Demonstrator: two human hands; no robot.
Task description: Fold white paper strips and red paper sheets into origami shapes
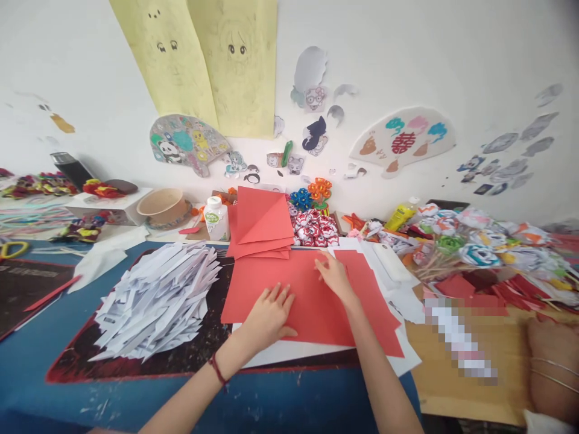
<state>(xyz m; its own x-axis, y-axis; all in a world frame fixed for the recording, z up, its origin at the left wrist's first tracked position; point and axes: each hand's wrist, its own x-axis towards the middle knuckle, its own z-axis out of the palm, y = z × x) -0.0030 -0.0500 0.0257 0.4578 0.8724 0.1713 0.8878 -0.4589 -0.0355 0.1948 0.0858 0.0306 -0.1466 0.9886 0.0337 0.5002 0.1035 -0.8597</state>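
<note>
A large sheet of red paper [257, 301] lies in front of me, over more red sheets [368, 289] and white paper [312, 351]. My left hand [270, 310] rests on the red sheet with its fingers spread, holding nothing. Near the sheet's far edge is my right hand [335, 276], its fingers apart and slightly bent, fingertips at the paper. Smaller folded red pieces [265, 220] are stacked just beyond the sheet. To the left, a big heap of folded white paper strips [156, 301] covers part of a dark mat [217, 343].
Behind the paper stand a white bottle [216, 218], a beige bowl [160, 206] and red-and-white paper flowers [315, 228]. Yellow-handled scissors [13, 249] lie far left. On the right are white flowers on sticks [484, 253] and another person's arm [554, 367].
</note>
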